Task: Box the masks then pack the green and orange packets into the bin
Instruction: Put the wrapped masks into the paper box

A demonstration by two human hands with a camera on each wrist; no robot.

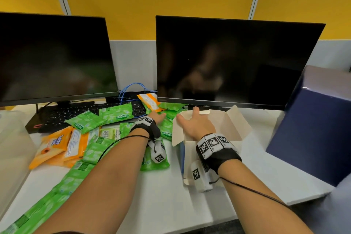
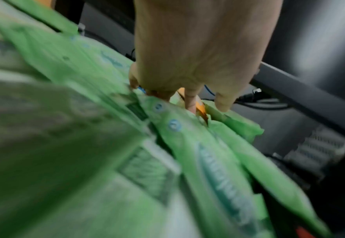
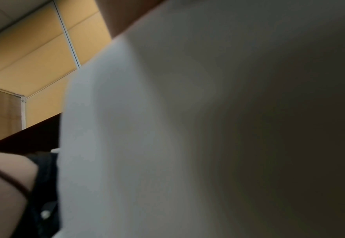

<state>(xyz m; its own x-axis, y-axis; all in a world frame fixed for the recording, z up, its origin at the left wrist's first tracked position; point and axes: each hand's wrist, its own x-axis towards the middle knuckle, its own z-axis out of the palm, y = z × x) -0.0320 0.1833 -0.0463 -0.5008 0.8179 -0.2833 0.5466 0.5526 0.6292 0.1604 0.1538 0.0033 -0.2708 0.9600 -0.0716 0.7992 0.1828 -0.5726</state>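
Note:
Several green packets [image 1: 115, 114] and orange packets [image 1: 57, 144] lie heaped on the white desk, left of centre. My left hand [image 1: 158, 117] reaches into the far end of the heap. In the left wrist view its straight fingers [image 2: 190, 103] point down between a green packet [image 2: 208, 153] and an orange packet edge [image 2: 201, 109]. An open white cardboard box [image 1: 233, 125] stands to the right. My right hand [image 1: 191, 122] lies spread over its opening, thumb on the left flap, fingertips at the far rim. The box wall [image 3: 126, 145] fills the right wrist view. No mask shows.
A translucent bin [image 1: 11, 138] stands at the left edge. A dark blue box [image 1: 313, 129] stands at the right. Two dark monitors [image 1: 233, 62] and a black keyboard [image 1: 76, 114] line the back, with a blue cable [image 1: 133, 89] between them.

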